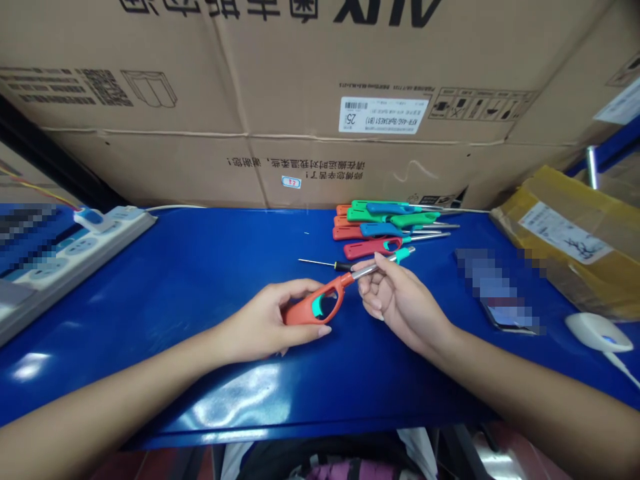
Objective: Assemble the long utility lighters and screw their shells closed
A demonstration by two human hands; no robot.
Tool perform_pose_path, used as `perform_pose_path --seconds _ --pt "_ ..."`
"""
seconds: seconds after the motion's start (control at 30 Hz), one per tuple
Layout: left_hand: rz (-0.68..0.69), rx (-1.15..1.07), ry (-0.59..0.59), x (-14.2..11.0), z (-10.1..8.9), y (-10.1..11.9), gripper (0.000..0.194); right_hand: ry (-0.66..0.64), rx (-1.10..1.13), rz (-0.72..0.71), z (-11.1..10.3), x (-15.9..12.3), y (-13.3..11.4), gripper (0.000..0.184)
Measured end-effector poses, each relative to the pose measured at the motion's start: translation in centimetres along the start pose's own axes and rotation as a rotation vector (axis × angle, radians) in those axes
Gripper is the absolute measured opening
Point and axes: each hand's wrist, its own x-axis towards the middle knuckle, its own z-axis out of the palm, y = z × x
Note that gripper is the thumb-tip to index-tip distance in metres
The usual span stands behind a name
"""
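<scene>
My left hand is wrapped round the handle of an orange long-nose lighter with a green trigger. The lighter tilts up to the right, above the blue table. Its metal tube is pinched between the thumb and fingers of my right hand. Just beyond those fingers shows a green piece with a metal end; whether it sits on the tube I cannot tell. Behind my right hand lies a thin screwdriver, its black handle partly hidden. A pile of red, blue and green lighters rests farther back.
A large cardboard box stands along the back of the blue table. At left is a white power strip with a plug. To the right are a blurred phone, a white corded device and a yellow-taped parcel.
</scene>
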Motion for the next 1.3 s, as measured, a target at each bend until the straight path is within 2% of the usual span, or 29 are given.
perform_pose_path --seconds 0.07,0.17,0.27,0.37,0.43,0.5,0.6,0.67,0.77,0.9,1.3 --pt "0.101 0.100 0.054 0.0 0.1 -0.1 0.046 -0.012 -0.012 -0.029 0.0 0.0 0.2 0.036" --pt "0.204 0.237 0.094 0.0 0.2 -0.5 0.043 -0.013 -0.145 -0.140 -0.2 0.0 0.3 0.039" --pt "0.243 0.304 0.090 -0.2 0.2 -0.7 0.045 0.020 -0.319 -0.244 -0.3 -0.1 0.3 0.044" --pt "0.251 0.335 0.065 -0.5 0.4 -0.5 0.046 0.037 -0.423 -0.291 -0.6 -0.1 0.3 0.047" --pt "0.211 0.349 0.058 -0.7 0.6 -0.2 0.046 0.007 -0.435 -0.246 -0.7 0.1 0.1 0.048" --pt "0.136 0.306 0.070 -0.8 0.8 0.1 0.044 -0.039 -0.373 -0.134 -0.7 0.3 0.0 0.046" --pt "0.048 0.086 0.084 -0.7 1.2 0.3 0.039 -0.151 -0.254 0.079 -0.4 0.2 0.0 0.039" --pt "0.019 -0.036 0.076 -0.5 1.4 0.1 0.038 -0.232 -0.248 0.164 -0.1 -0.1 0.3 0.034" --pt "-0.026 -0.054 0.059 -0.4 1.9 -0.4 0.042 -0.276 -0.296 0.156 0.3 -0.4 0.9 0.033" --pt "-0.053 -0.006 0.049 -0.4 2.3 -0.7 0.045 -0.272 -0.318 0.136 0.5 -0.5 1.3 0.027" --pt "-0.062 0.041 0.095 -0.3 2.7 -0.3 0.045 -0.218 -0.289 0.240 1.1 -0.6 0.7 0.027"
